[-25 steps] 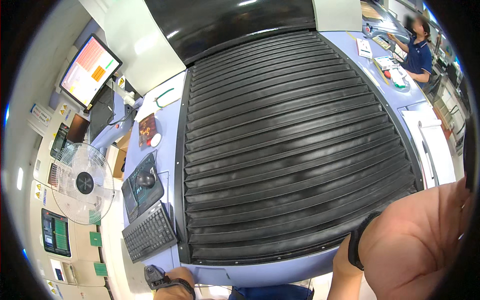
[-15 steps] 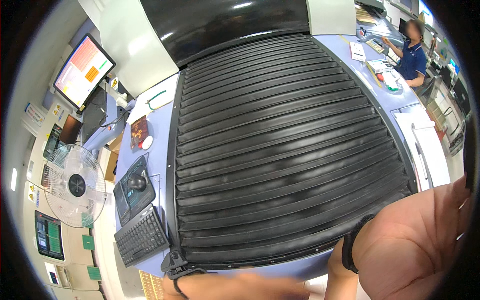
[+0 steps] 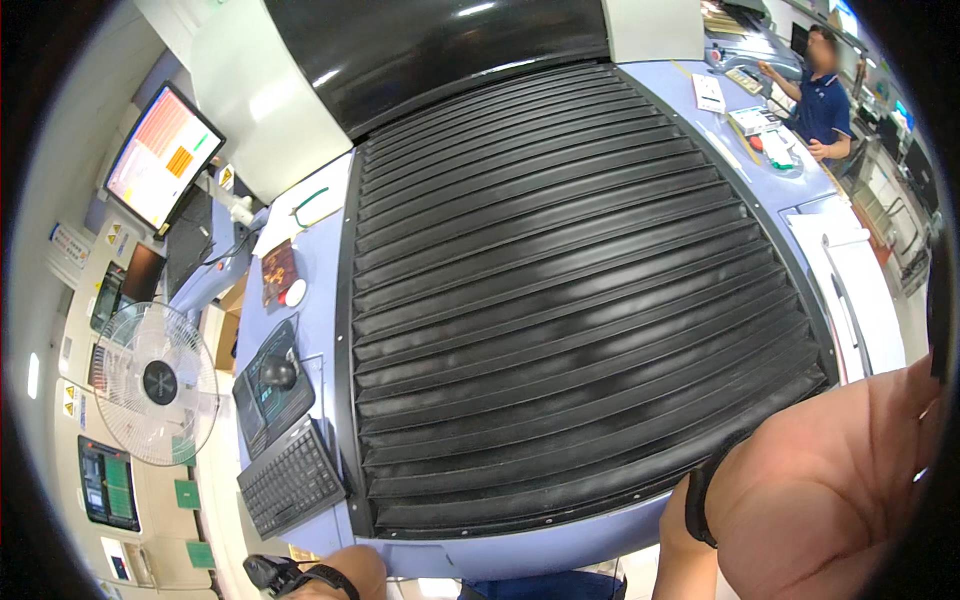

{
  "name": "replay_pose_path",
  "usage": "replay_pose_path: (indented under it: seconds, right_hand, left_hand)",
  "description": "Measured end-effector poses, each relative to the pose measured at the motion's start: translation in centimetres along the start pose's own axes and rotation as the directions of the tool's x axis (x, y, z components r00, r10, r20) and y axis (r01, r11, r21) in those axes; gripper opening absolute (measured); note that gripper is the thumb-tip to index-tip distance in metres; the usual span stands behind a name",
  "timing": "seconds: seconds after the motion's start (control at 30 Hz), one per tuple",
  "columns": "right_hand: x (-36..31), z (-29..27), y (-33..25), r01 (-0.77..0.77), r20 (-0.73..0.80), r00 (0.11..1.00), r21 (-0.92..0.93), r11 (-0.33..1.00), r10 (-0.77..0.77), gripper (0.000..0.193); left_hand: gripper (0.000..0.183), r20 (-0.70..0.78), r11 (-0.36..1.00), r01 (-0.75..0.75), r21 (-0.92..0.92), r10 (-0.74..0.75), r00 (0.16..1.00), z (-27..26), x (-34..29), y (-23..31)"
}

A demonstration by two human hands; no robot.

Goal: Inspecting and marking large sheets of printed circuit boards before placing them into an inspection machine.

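Note:
My right hand (image 3: 830,490) is raised very close at the lower right and looks large, its palm side showing. A black strap (image 3: 703,497) crosses its wrist. Its fingers run out past the dark right rim, so what they touch is hidden. At the lower edge, left of centre, a little of my left hand (image 3: 362,568) shows beside a wrist strap carrying a black device (image 3: 268,572). Its fingers are out of sight. Between both hands and beyond them stretches a pleated black bellows cover (image 3: 560,320). The black keyboard (image 3: 292,482) lies nearest my left hand.
A mouse (image 3: 278,372) on a dark pad, a brown packet (image 3: 280,272) and a monitor (image 3: 168,155) line the left side. A fan (image 3: 158,382) stands farther left. White sheets (image 3: 850,290) lie right. At the far right, a person (image 3: 824,108) in dark blue works.
My left hand, blurred and stretched across the lower edge before, has drawn down and left, mostly out of view. My right hand stays raised. The view has shifted slightly.

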State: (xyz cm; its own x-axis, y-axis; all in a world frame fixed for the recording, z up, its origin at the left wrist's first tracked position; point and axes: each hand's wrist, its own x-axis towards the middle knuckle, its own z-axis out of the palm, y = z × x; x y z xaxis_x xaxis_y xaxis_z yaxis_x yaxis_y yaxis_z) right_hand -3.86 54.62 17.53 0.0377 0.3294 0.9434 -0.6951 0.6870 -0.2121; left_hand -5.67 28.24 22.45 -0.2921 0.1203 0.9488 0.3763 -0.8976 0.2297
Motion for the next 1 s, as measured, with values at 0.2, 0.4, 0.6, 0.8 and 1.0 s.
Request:
replay_pose_path:
  seconds: [0.2,0.4,0.6,0.8,1.0]
  right_hand:
    - [0.0,-0.1,-0.4,0.009,0.016,1.0,-0.013,1.0,-0.009,0.054]
    - [-0.3,0.2,-0.5,0.02,0.022,1.0,-0.008,1.0,-0.02,0.052]
    - [0.1,0.4,-0.6,0.015,0.012,1.0,0.002,1.0,-0.015,0.051]
    - [0.2,0.0,-0.1,-0.003,0.017,1.0,0.0,1.0,0.003,0.049]
    - [0.8,0.8,-0.3,0.0,0.005,1.0,0.038,0.999,0.0,0.048]
  left_hand:
    - [0.03,0.338,0.778,0.498,-0.383,-0.383,0.86,-2.0,-1.1,-3.5]
    - [0.034,0.582,0.459,0.746,-0.483,-0.468,0.665,-2.8,-1.9,-6.0]
    - [0.01,-0.579,0.839,0.527,-0.137,-0.5,0.644,-5.2,-0.9,1.0]
    - [0.016,-0.175,0.92,0.01,0.392,0.064,0.982,-0.6,1.0,7.3]
    - [0.015,-0.117,0.937,0.108,0.334,-0.072,0.991,0.6,0.9,5.8]
